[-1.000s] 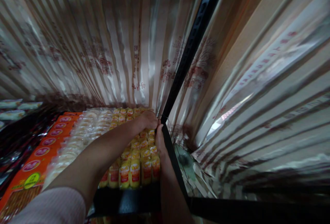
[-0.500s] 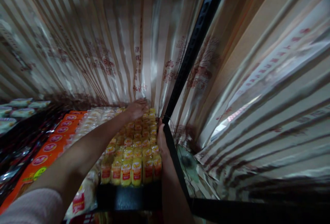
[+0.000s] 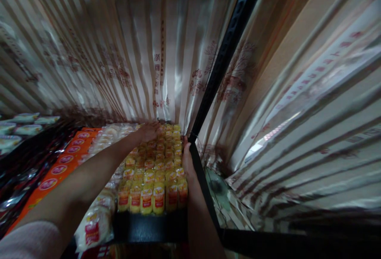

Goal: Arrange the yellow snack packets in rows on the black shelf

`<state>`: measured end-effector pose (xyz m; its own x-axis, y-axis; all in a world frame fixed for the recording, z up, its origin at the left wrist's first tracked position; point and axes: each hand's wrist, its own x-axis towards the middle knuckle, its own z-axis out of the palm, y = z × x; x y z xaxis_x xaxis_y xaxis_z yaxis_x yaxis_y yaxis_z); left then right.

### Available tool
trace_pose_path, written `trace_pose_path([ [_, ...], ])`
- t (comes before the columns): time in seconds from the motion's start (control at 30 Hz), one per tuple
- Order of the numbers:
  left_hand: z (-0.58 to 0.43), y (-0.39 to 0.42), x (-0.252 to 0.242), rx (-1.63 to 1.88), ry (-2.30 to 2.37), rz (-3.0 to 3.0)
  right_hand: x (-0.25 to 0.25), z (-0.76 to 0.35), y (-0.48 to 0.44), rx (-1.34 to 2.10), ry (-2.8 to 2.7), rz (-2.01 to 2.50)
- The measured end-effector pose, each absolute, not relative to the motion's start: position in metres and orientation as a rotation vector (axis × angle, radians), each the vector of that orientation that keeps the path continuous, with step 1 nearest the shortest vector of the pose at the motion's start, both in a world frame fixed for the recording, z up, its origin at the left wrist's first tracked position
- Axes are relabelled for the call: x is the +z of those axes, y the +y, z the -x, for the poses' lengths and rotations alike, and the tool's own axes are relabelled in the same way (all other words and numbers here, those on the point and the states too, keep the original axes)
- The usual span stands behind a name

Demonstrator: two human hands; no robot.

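Note:
My left hand (image 3: 148, 132) reaches far back over rows of yellow and red packets (image 3: 154, 171) on a dark shelf (image 3: 149, 227). It lies on the rearmost packets beside pale clear-wrapped packets (image 3: 104, 140), and its fingers are blurred. My right hand (image 3: 187, 159) rests against a black perforated shelf post (image 3: 226, 52) at the right end of the yellow rows. Its fingers point up along the post, pressed together. Whether it holds anything is hidden.
Striped beige wrapped bundles (image 3: 119, 52) with red print hang behind and to the right (image 3: 297, 112). Orange boxes (image 3: 59, 167) with round red labels lie to the left. Pale packets (image 3: 24, 124) sit on a shelf at far left. A black shelf edge (image 3: 282, 243) runs along the bottom right.
My left hand left the black post, swung left and back, and now lies on the rear packets. The right hand stayed at the post. The view shifted slightly.

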<state>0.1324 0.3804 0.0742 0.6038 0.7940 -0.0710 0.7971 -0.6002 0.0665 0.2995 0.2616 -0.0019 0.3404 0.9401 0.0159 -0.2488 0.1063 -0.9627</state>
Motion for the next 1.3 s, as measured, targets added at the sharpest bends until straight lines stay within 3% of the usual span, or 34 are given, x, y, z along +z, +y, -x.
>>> trace_pose_path([
  [0.53, -0.167, 0.377, 0.076, 0.030, 1.410, -2.613, -0.006, -0.300, 0.261, 1.062, -0.795, 1.114],
  [0.8, -0.192, 0.368, 0.066, 0.019, 1.211, -2.702, -0.003, -0.300, 0.260, 1.053, -0.805, 1.122],
  [1.07, -0.122, 0.372, 0.079, 0.006, 1.753, -2.564, -0.006, -0.299, 0.265, 1.067, -0.795, 1.091],
  [1.3, -0.095, 0.375, 0.062, -0.120, 1.675, -2.512, -0.004, -0.299, 0.264, 1.080, -0.768, 1.122],
])
